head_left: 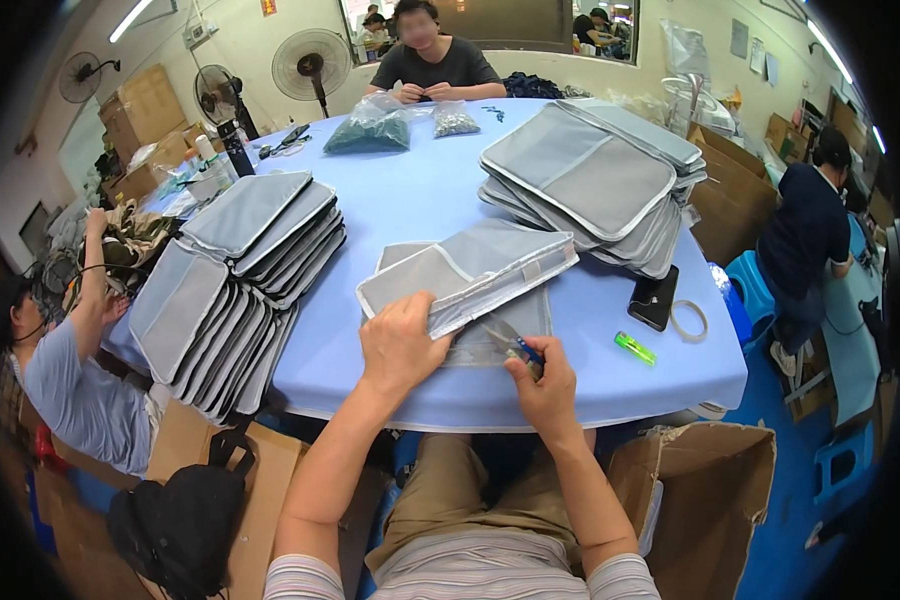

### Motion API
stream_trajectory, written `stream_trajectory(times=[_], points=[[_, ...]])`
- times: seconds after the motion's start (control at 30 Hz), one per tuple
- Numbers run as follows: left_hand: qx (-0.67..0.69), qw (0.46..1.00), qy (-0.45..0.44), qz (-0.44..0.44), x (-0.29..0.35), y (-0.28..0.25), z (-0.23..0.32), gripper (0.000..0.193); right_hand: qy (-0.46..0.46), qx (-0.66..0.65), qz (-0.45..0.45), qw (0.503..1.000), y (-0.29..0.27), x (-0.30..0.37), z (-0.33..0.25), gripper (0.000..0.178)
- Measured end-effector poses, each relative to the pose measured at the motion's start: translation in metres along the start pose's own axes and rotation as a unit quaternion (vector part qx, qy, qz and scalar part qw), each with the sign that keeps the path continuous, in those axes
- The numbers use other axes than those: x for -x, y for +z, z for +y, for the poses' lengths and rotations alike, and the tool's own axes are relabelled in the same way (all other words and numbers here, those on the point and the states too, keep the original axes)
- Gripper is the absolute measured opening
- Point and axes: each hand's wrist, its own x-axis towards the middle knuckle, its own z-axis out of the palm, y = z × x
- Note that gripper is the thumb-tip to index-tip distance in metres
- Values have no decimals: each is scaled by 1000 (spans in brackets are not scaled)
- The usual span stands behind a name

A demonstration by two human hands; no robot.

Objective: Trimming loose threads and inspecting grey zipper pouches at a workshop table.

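Observation:
My left hand grips the near edge of a grey mesh pouch with pale binding, its fingers partly hidden by the cloth. This pouch is tilted up off the table, with its bound edge turned toward me. In my right hand is a pair of thread snips with a blue handle. Their blades point up and left, close under the pouch's near edge; I cannot tell if they touch it. Beneath lies another flat grey mesh piece on the blue-covered table.
Stacked grey pouches stand at left and far right. Right of my hand lie a phone, a tape roll and a green lighter. An open carton sits below right. A person sits opposite.

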Motion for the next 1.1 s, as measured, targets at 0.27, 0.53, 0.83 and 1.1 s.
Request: stream_trajectory(times=[0.27, 0.53, 0.83, 1.1], points=[[58, 968, -157, -186, -21, 0, -1, 40, 6, 298, 102, 949, -64, -14, 63, 27], [268, 883, -267, -278, -36, 4, -27, 40, 17, 380, 47, 924, -79, -11, 69, 28], [260, 894, -252, -263, -28, 7, -26, 37, 61, 426, 109, 896, -112, -20, 101, 19], [39, 986, -71, -148, 8, 2, 17, 38, 85, 77, 63, 991, -87, -4, 68, 14]])
